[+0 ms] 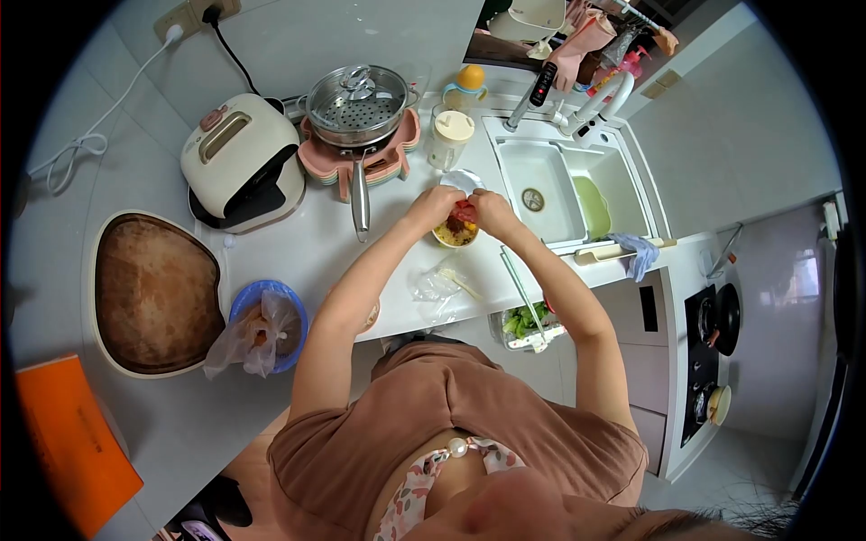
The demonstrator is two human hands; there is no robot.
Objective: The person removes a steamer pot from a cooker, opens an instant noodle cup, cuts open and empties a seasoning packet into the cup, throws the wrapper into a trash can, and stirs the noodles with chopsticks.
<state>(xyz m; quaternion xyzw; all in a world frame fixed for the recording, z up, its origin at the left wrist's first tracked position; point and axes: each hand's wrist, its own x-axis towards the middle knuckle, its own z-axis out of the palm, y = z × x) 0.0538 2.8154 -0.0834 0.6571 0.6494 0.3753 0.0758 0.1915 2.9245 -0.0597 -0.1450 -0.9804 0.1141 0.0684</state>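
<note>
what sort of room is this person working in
Most likely a home kitchen: a white double sink is set into the counter, a lidded steamer pan stands beside it, and a stovetop shows at the far right.

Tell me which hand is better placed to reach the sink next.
Probably the right hand: it is nearer the sink than the left hand. Both hands are at the red item, so it would need freeing first.

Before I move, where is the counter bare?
White counter is bare between cream appliance, silver pan handle and round blue basin; also between basin and flat orange object. Crowded: around both hands, round food bowl, clear plastic bag and cream-lidded cup.
</note>
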